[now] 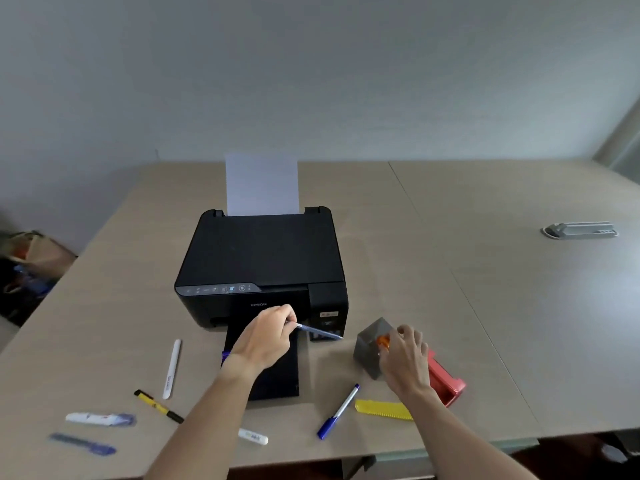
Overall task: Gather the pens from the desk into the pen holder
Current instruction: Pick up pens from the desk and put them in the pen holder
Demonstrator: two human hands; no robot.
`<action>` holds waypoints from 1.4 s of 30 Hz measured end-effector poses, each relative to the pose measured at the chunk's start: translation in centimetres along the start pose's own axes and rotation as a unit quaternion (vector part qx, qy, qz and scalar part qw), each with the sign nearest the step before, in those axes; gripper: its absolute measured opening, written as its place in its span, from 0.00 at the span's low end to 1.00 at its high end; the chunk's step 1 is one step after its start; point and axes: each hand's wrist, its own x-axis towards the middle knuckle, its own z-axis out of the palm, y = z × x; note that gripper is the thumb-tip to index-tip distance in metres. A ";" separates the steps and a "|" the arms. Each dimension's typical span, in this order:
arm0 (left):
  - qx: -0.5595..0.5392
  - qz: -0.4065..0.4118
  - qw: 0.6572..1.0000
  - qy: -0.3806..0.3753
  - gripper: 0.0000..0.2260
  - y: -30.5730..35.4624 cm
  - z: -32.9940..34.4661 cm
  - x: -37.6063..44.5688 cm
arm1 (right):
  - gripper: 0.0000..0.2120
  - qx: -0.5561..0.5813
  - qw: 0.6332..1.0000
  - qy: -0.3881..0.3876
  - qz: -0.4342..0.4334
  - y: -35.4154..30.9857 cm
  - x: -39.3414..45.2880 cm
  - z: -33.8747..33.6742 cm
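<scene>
Left hand [266, 336] pinching blue pen [320, 331], right hand [405, 358] gripping orange pen [383, 341] (at grey pen holder [369, 348])

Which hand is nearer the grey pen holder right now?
Right. The right hand is at the holder, putting an orange pen in; the left hand, with a blue pen, is off to its left.

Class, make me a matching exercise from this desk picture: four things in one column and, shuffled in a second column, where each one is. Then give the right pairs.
Column one:
1. blue-grey pen
2. orange pen
3. blue-capped pen
4. sheet of paper

Column two:
A. standing up at the back of the printer
B. lying on the desk between the two forearms
C. held in the left hand
D. at the grey pen holder, under the right hand

Pairs: 1-C, 2-D, 3-B, 4-A
</scene>
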 end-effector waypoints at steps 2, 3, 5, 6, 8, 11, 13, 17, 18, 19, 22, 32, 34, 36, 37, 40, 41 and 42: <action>-0.015 0.000 1.000 0.002 0.08 0.1 1.0 -0.3 | 0.10 0.003 1.000 -0.021 0.003 -0.8 -0.9 0.8; -0.022 -0.003 1.000 0.001 0.08 0.1 1.5 -0.5 | 0.10 0.004 0.999 -0.032 0.003 -1.2 -1.3 1.2; -0.024 -0.007 1.000 -0.007 0.08 -0.2 2.5 -0.9 | 0.10 0.001 0.999 -0.046 0.004 -1.9 -2.3 2.2; -0.021 -0.007 1.000 -0.012 0.08 -0.4 3.0 -1.0 | 0.09 0.007 0.999 -0.045 0.005 -2.2 -2.8 2.8; -0.016 -0.010 1.000 -0.021 0.08 -0.8 3.7 -1.2 | 0.07 0.034 0.999 -0.041 0.011 -2.6 -3.9 3.9; -0.011 -0.019 0.999 -0.031 0.07 -1.9 4.4 -1.2 | 0.02 0.073 0.996 -0.055 0.011 -3.0 -5.5 5.6; -0.008 -0.023 0.999 -0.041 0.06 -2.9 5.1 -1.5 | 0.03 0.110 0.990 -0.088 0.012 -3.0 -7.2 6.9; -0.009 -0.029 0.995 -0.093 0.05 -5.0 7.3 -3.5 | 0.08 0.123 0.975 -0.184 -0.004 -2.6 -11.2 9.5; -0.014 -0.033 0.994 -0.102 0.05 -5.5 7.7 -4.0 | 0.08 0.119 0.972 -0.201 -0.014 -2.5 -11.9 10.0; -0.020 -0.038 0.993 -0.106 0.06 -5.9 7.9 -4.3 | 0.09 0.115 0.970 -0.213 -0.021 -2.6 -12.4 10.4; -0.040 -0.043 0.993 -0.102 0.10 -6.6 7.9 -4.6 | 0.11 0.101 0.967 -0.230 -0.040 -3.0 -12.7 10.8; 0.017 -0.052 0.995 -0.078 0.06 -4.3 8.2 -7.0 | 0.20 -0.011 0.979 -0.185 -0.085 -3.6 -10.0 8.0; 0.027 -0.059 0.993 -0.102 0.05 -3.1 8.7 -7.2 | 0.22 -0.019 0.983 -0.164 -0.083 -3.6 -9.4 6.9; 0.054 -0.067 0.989 -0.120 0.08 -2.2 9.1 -7.1 | 0.22 -0.026 0.984 -0.145 -0.095 -3.6 -8.7 6.0; 0.072 -0.075 0.987 -0.122 0.11 -1.8 9.3 -6.8 | 0.21 -0.026 0.985 -0.136 -0.104 -3.5 -8.3 5.6; 0.087 -0.127 0.982 -0.112 0.13 -0.5 9.6 -6.2 | 0.19 -0.006 0.985 -0.106 -0.135 -2.7 -7.5 3.9; 0.086 -0.144 0.980 -0.109 0.12 -0.1 9.6 -6.0 | 0.18 0.007 0.985 -0.086 -0.148 -2.4 -7.4 3.4; 0.089 -0.156 0.978 -0.107 0.11 0.2 9.6 -5.7 | 0.18 0.027 0.985 -0.061 -0.159 -2.1 -7.2 2.8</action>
